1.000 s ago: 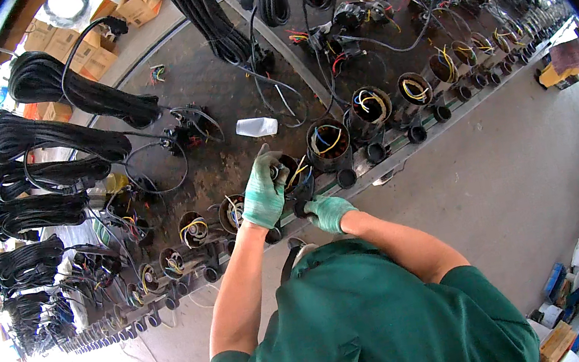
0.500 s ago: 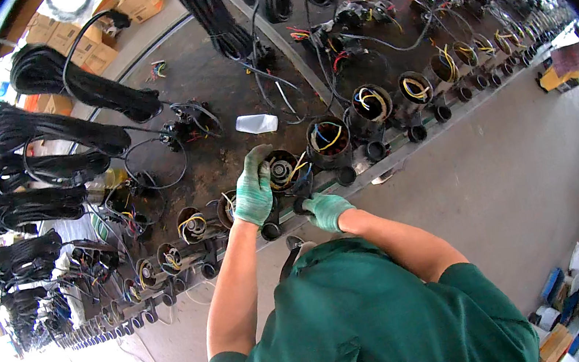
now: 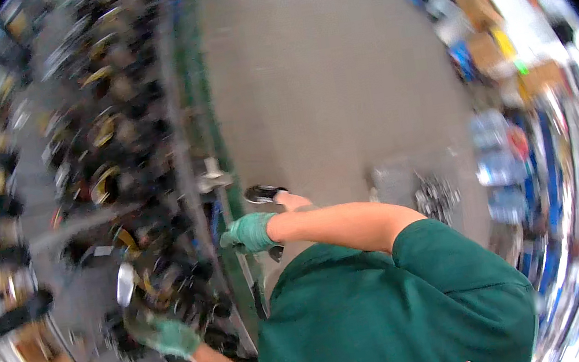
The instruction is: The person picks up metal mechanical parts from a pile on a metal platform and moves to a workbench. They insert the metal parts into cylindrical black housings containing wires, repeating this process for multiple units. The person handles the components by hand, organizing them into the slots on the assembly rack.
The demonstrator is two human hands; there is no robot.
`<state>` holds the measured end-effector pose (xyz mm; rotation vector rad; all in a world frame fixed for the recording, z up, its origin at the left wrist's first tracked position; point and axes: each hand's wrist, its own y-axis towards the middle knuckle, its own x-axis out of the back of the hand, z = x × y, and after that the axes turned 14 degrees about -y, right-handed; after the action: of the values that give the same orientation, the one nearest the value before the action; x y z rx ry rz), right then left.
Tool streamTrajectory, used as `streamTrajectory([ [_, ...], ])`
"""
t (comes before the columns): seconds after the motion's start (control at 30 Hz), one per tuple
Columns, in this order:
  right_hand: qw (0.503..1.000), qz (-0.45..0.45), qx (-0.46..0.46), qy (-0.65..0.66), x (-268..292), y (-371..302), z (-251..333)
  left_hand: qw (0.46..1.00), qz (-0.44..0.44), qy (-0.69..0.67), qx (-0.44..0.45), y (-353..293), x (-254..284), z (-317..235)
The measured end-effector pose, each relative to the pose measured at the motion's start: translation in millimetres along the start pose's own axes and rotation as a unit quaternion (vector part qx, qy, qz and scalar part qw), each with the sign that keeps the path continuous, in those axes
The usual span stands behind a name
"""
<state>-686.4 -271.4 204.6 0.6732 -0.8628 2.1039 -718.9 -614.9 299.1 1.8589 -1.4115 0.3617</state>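
The whole view is smeared by motion. My left hand (image 3: 167, 337), in a green glove, reaches over the bench among dark round motor housings (image 3: 106, 184) with yellow wires. Its fingers are blurred, and I cannot make out whether it holds anything. A small white plastic piece (image 3: 125, 284) lies just beyond it. My right hand (image 3: 249, 233), gloved in the same green, is at the bench's edge, farther forward than the left. Its fingers point left and their ends are too blurred to read.
The bench's metal edge (image 3: 181, 122) runs up the view beside a green strip. Grey floor (image 3: 303, 68) stretches to its right. Boxes (image 3: 486, 50), large clear bottles (image 3: 501, 170) and a heap of small metal parts (image 3: 437, 196) stand along the right side.
The view has swung to the right, so the bench now lies along the left. My hands have come apart; the right has left the housing where both were.
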Motion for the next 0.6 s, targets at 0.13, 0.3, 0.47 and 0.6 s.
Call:
streamTrajectory([
  [0.13, 0.942, -0.044, -0.331, 0.034, -26, -129, -49, 0.979, -0.013, 0.033, -0.201, 14, 15, -81],
  [0.3, 0.761, -0.131, -0.607, 0.188, -163, -328, -79, 0.946, 0.180, -0.211, -0.167, -9, -23, -157],
  [0.47, 0.606, -0.103, -0.743, 0.267, -339, -453, -61, 0.876, 0.353, -0.299, -0.134, -53, -75, -200],
  [0.6, 0.556, -0.119, -0.734, 0.371, -388, -501, -15, 0.804, 0.515, -0.292, -0.059, -95, -99, -225],
])
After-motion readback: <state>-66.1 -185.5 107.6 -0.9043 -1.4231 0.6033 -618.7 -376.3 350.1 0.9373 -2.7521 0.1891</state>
